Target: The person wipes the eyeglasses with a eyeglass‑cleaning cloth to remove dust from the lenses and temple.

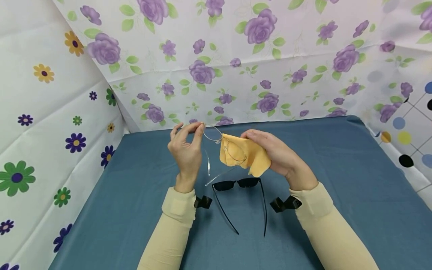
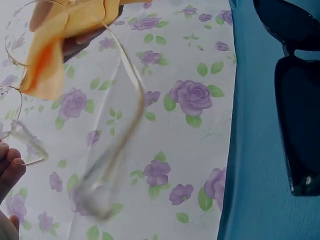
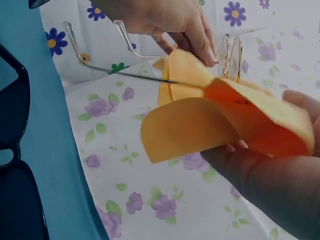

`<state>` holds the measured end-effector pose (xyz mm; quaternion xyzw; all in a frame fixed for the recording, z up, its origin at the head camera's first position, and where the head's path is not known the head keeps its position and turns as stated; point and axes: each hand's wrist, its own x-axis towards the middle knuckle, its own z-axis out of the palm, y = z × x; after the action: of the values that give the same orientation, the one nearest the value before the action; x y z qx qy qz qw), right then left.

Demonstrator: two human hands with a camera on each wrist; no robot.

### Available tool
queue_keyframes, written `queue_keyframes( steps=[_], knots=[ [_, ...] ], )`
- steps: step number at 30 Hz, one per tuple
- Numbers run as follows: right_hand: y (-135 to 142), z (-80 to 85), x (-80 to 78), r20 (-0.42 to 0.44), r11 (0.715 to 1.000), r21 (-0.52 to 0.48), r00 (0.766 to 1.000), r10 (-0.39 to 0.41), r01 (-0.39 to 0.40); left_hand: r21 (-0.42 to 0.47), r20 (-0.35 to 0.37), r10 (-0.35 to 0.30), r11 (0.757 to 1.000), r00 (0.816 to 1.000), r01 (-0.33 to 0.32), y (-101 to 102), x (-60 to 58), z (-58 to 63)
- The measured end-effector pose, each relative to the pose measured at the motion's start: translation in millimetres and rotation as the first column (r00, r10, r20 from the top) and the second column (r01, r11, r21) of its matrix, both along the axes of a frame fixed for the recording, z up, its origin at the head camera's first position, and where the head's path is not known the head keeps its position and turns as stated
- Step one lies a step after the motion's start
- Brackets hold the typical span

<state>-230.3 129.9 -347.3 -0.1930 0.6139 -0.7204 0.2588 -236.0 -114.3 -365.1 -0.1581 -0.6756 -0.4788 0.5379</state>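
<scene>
Thin gold-rimmed eyeglasses [image 1: 212, 140] are held up in the air between both hands. My left hand [image 1: 186, 150] pinches the rim of one lens between thumb and fingers. In my right hand [image 1: 278, 153] a yellow cleaning cloth [image 1: 258, 157] is gripped, lying behind and against the other lens. The right wrist view shows the cloth [image 3: 190, 125] folded between thumb and fingers, partly hiding the frame. Both clear-tipped temples hang down unfolded. Black sunglasses [image 1: 248, 183] lie below the hands with their temples spread toward me.
A blue cloth [image 1: 135, 225] covers the table. Floral sheets [image 1: 202, 93] hang at the back, with another flowered sheet [image 1: 50, 131] on the left and a dotted one [image 1: 415, 138] on the right. Small black cameras [image 1: 285, 204] are strapped to the wrists.
</scene>
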Motion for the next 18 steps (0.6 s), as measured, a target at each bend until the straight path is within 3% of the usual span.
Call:
queue_keyframes(
  steps=[8, 18],
  knots=[
    [-1.9, -1.4, 1.2, -0.018, 0.988, -0.115, 0.995, 0.102, -0.103, -0.004, 0.015, -0.012, 1.000, 1.000, 0.012, 0.2, -0.1, 1.2],
    [-5.6, -2.3, 3.2, -0.034, 0.987, -0.146, 0.997, 0.063, -0.067, -0.009, 0.010, -0.006, 1.000, 1.000, 0.006, 1.7, 0.4, 0.6]
  ],
)
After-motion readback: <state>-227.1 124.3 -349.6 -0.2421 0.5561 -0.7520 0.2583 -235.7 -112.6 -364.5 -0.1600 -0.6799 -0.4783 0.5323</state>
